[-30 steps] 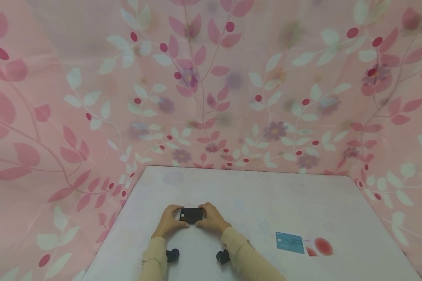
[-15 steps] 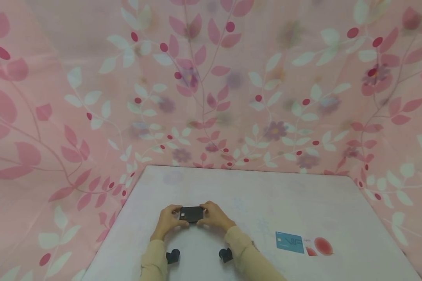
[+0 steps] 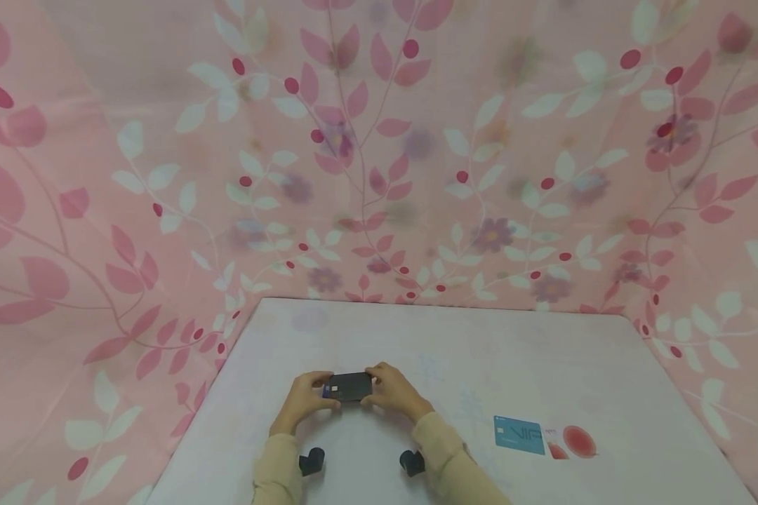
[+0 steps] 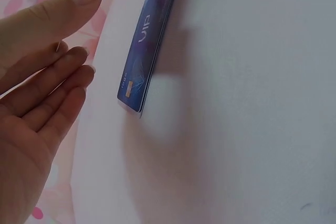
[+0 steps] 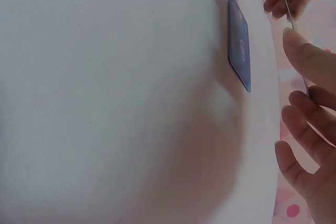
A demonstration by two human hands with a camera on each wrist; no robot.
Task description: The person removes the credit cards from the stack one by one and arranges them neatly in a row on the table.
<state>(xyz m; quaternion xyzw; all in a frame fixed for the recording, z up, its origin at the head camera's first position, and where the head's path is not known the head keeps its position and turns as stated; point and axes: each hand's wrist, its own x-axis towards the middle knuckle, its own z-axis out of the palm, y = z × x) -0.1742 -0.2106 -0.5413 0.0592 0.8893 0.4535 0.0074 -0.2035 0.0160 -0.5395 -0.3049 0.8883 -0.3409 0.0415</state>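
Note:
Both hands hold a black card [image 3: 352, 387] with a small chip, raised over the white table. My left hand [image 3: 303, 401] pinches its left end, and my right hand [image 3: 396, 394] pinches its right end. Edge-on, the card is a thin line between thumb and fingers in the right wrist view. Under it lies a dark blue VIP card [image 4: 146, 51] on the table, its layered edge suggesting more than one card; the right wrist view shows the same blue card [image 5: 239, 45]. From the head, only its left corner peeks out below the black card.
Toward the right of the white table [image 3: 467, 351] lie a light blue VIP card [image 3: 519, 435] and a printed piece with a red circle [image 3: 579, 442]. Black wrist cameras stick out from both sleeves. Pink floral cloth [image 3: 379, 175] surrounds the table.
The black card and my right hand have shifted slightly right, uncovering a corner of the blue card beneath. My left fingertips have followed a little. The items on the right stay put.

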